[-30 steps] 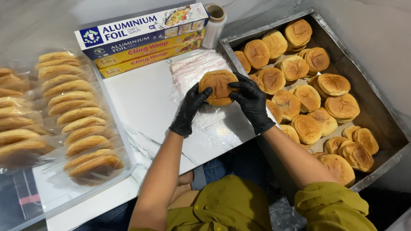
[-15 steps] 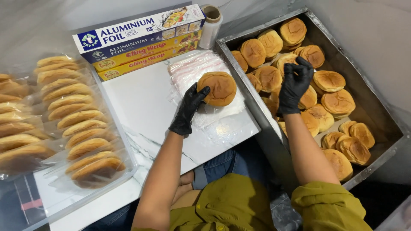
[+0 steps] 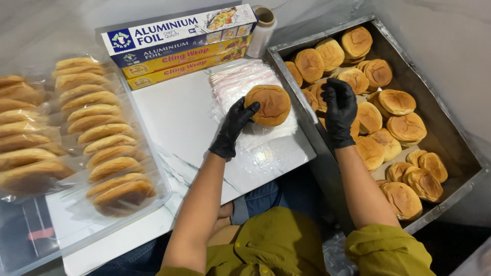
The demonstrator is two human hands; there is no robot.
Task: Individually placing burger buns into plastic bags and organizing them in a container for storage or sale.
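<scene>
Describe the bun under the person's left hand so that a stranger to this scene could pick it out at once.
Find the white marble-patterned board left of the metal tray. On it lies a stack of clear plastic sheets. The bun sits alone on that stack, touched by the black-gloved left hand; the others are in the tray or bagged.

A round, golden-brown bun is lying flat on a stack of clear plastic sheets, its left edge being touched. More browned buns are being kept in a metal tray, 1 bun near the rim being reached for.
</scene>
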